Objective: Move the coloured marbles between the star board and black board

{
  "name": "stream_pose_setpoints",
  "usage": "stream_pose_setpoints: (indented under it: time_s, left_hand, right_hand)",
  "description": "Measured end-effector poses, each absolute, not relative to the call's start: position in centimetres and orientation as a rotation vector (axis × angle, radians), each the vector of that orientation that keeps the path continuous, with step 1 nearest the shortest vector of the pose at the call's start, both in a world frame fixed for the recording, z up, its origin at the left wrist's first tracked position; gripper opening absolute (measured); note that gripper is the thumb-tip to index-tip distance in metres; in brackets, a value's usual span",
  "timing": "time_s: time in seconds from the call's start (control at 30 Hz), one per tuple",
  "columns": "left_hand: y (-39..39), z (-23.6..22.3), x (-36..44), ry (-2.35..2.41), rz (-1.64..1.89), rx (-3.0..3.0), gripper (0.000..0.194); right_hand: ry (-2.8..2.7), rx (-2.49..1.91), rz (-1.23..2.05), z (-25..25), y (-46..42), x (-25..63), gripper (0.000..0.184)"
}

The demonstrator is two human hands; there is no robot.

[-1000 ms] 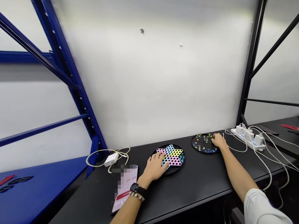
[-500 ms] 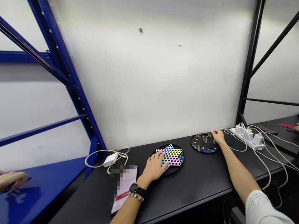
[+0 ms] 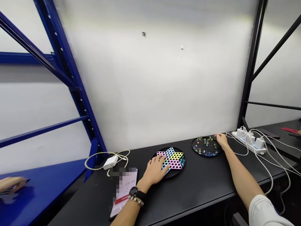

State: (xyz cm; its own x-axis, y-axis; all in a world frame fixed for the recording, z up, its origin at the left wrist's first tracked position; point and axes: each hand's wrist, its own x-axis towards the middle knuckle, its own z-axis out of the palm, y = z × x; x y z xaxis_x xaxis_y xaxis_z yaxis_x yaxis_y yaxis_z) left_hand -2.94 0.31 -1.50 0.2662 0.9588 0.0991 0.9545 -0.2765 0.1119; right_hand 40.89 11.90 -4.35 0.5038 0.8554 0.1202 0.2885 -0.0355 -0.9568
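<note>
A round black board with a coloured star of holes (image 3: 174, 158) lies on the black table (image 3: 199, 188). My left hand (image 3: 155, 169) rests flat on its left side, fingers spread. To the right, a round black tray (image 3: 205, 146) holds several small coloured marbles. My right hand (image 3: 221, 140) sits at the tray's right rim, fingers curled; I cannot see what, if anything, is in them.
A phone (image 3: 123, 191) lies by my left wrist. A white charger with coiled cable (image 3: 110, 161) sits at back left. A white power strip (image 3: 250, 141) with trailing cables is at right. A blue rack (image 3: 70, 81) stands left, where another person's hand (image 3: 11, 184) shows.
My right hand has drawn back from inside the marble tray to its right rim. Another person's hand has come into view at far left. My left hand has stayed put.
</note>
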Motion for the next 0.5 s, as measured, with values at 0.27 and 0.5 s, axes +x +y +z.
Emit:
stream_pose_setpoints:
  time_s: [0.27,0.5]
  left_hand:
    - [0.3,-1.6,-2.9,1.859,0.266,2.476,0.059]
    - [0.6,-2.1,-3.1,1.852,0.275,2.491,0.06]
  right_hand:
    - [-1.586,-2.253,0.152,-5.0,11.7,39.6,0.044]
    - [-1.697,-2.31,0.19,-4.6,11.6,39.1,0.044]
